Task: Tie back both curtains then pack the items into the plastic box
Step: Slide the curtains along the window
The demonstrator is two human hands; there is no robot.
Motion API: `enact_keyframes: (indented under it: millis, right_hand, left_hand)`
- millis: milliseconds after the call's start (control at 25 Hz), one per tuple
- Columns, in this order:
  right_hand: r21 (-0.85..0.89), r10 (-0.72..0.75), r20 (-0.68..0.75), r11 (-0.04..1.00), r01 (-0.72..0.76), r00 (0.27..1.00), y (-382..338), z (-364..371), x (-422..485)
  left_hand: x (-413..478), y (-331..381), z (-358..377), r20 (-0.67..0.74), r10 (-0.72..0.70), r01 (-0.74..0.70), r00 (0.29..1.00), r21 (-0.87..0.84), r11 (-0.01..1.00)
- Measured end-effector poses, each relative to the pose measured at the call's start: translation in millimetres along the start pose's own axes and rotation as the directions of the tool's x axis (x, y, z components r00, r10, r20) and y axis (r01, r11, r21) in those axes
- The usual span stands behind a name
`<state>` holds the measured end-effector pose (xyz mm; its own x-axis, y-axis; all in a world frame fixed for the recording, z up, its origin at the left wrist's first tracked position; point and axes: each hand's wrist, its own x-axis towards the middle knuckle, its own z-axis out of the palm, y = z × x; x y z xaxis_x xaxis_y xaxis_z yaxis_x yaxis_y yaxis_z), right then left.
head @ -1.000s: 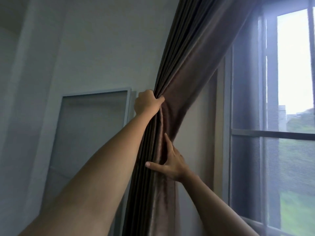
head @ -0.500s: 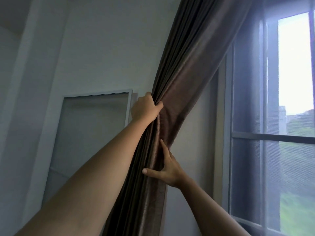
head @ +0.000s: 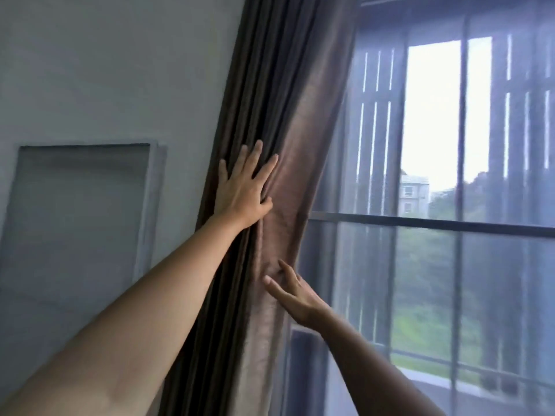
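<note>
Curtain (head: 279,121), brown, gathered beside window (head: 435,205); left hand (head: 243,187) flat on folds, fingers spread; right hand (head: 292,292) lower, fingers straight, tips touching fabric edge.

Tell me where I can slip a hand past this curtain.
Left: bare wall between the curtain and the panel. Right: the strip along the curtain's edge by the window, above the right hand. Crowded: the curtain's middle, where the left hand presses flat and the right hand touches lower down.
</note>
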<state>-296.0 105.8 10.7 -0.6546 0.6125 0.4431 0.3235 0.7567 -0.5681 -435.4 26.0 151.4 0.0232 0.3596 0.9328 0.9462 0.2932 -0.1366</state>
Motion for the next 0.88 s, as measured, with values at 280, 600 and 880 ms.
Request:
enact_keyframes:
  millis: [280, 600, 880]
  right_hand:
    - [-0.096, 0.101, -0.149, 0.989, -0.116, 0.984, 67.4, -131.4, -138.2]
    - [-0.330, 0.197, -0.524, 0.850, -0.410, 0.829, 159.4, -277.1, -315.9]
    - [-0.446, 0.055, -0.808, 0.594, -0.669, 0.587, 223.5, -371.9, -397.9]
  left_hand:
    - [-12.1, 158.8, -31.0, 0.011, 0.011, -0.010, 1.000, -0.104, 0.995]
    - [-16.3, 396.1, -50.8, -0.022, 0.083, -0.084, 0.996, -0.449, 0.889]
    - [3.9, 582.4, -40.9, -0.034, 0.243, -0.189, 0.969, -0.736, 0.650]
